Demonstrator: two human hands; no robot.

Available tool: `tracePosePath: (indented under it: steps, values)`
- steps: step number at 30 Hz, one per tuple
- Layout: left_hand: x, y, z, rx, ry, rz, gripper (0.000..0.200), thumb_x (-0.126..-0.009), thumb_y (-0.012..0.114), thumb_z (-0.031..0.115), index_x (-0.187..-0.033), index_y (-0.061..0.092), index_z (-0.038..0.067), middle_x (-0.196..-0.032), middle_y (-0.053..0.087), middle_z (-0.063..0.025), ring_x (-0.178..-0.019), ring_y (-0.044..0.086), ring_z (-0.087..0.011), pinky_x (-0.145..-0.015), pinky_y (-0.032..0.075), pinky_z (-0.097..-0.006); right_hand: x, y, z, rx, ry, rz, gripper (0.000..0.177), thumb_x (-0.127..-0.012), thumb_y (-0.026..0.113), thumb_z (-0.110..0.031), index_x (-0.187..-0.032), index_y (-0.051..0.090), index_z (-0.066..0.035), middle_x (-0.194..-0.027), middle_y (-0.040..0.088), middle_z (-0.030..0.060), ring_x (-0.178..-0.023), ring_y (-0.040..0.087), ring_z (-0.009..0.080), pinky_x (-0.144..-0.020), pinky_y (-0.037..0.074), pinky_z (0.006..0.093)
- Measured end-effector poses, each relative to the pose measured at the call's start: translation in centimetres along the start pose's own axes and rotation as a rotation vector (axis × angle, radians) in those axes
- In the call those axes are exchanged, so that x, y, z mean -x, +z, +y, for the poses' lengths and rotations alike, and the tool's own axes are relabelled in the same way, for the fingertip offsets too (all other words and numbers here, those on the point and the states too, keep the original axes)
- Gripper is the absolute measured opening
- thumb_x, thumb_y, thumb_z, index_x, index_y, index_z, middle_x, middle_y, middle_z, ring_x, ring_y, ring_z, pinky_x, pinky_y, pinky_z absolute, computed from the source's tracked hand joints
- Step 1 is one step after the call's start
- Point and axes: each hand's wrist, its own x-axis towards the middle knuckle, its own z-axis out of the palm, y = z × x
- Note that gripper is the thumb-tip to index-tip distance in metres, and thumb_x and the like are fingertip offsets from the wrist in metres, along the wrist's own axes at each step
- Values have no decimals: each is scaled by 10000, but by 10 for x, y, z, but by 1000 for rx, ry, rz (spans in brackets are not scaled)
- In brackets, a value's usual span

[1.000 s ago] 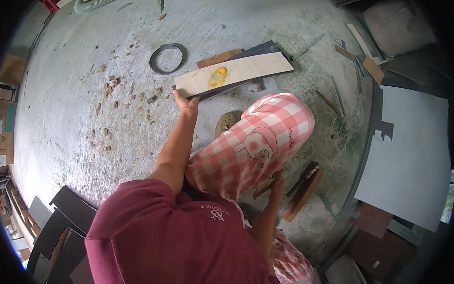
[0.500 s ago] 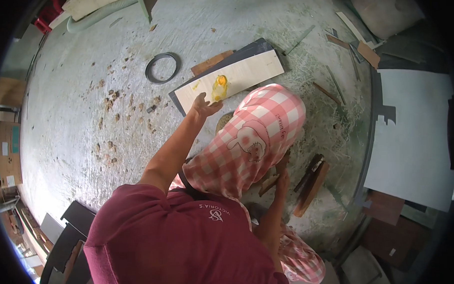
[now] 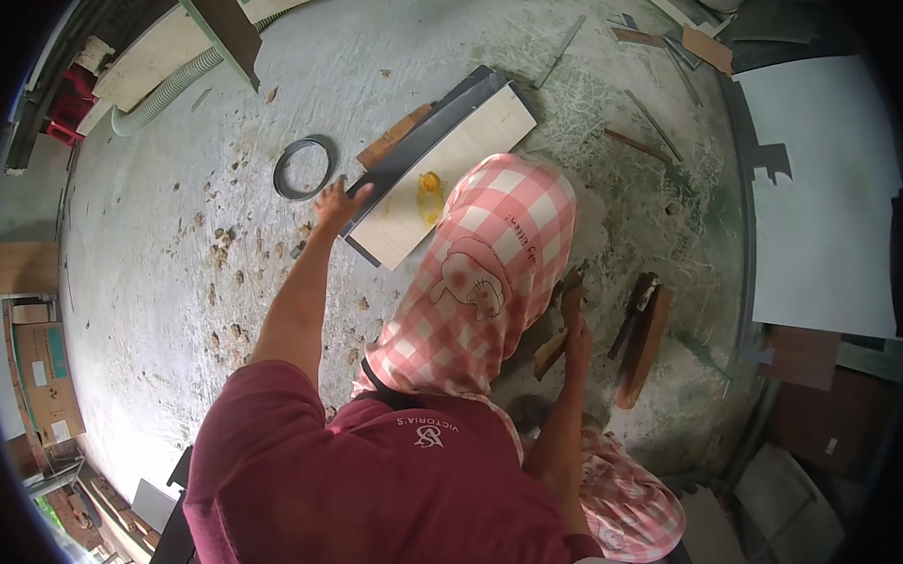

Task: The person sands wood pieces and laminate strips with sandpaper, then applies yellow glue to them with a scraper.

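My left hand (image 3: 341, 202) has its fingers spread at the left end of a dark grey board (image 3: 421, 134), with nothing in its grasp. A pale wooden board (image 3: 496, 131) lies overlapping that dark one, with a yellow glue-like smear (image 3: 431, 198) on its face. Close beyond my left fingers is a coil of dark edging strip (image 3: 281, 177). Down beside my checked knee, my right hand (image 3: 577, 339) is closed around a brown, wooden-looking piece (image 3: 550, 355); the knee and fingers partly hide it, and I cannot tell its exact kind.
A brown wood offcut (image 3: 392, 137) sits behind the dark board. To the right lies a wooden block (image 3: 645, 350) with a dark strip beside it. Brown crumbs (image 3: 222, 248) litter the floor at left. A large white panel (image 3: 817, 200) stands at the right, and a ribbed hose (image 3: 171, 88) runs at upper left.
My left hand has moved left, off the pale board's near edge to the dark board's end. The boards have turned, their left end swinging nearer to me. My right hand stays low beside the knee.
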Motion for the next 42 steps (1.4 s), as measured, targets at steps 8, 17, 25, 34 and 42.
tracePosePath:
  steps: [8,17,25,34,42]
  values:
    - [-36,2,82,70,58,-223,999,-586,622,707,-1358,326,145,-1283,467,-181,-1178,445,-382,-958,323,-543,4,8,-8,49,-47,13,520,-928,378,-414,-1086,551,51,-890,606,146,-813,562,210,-724,422,339]
    - [-14,35,93,-17,160,141,732,-636,677,582,-1084,489,34,-1061,544,-191,-1026,510,-377,-853,400,-486,6,17,-15,78,45,-65,519,-911,400,-431,-1122,561,15,-1022,606,183,-940,577,288,-826,411,361]
    - [-25,65,136,-116,213,52,489,-834,521,376,-1189,404,60,-1211,449,-217,-1112,448,-417,-915,360,-551,13,6,-29,-26,46,47,524,-903,412,-449,-1149,557,-10,-1073,590,181,-999,556,297,-854,407,361]
    - [7,86,210,-223,462,37,494,-840,512,365,-1211,387,65,-1237,417,-221,-1134,424,-420,-923,345,-560,-15,-46,-5,61,-174,532,374,-895,474,-309,-1111,573,-21,-1059,584,211,-1032,518,369,-878,404,396]
    - [28,70,241,-282,540,116,499,-845,505,356,-1231,371,70,-1261,388,-224,-1152,402,-423,-930,331,-569,-42,-218,80,390,178,789,491,-817,515,-452,-1183,550,-127,-1099,546,246,-1006,527,426,-889,420,447]
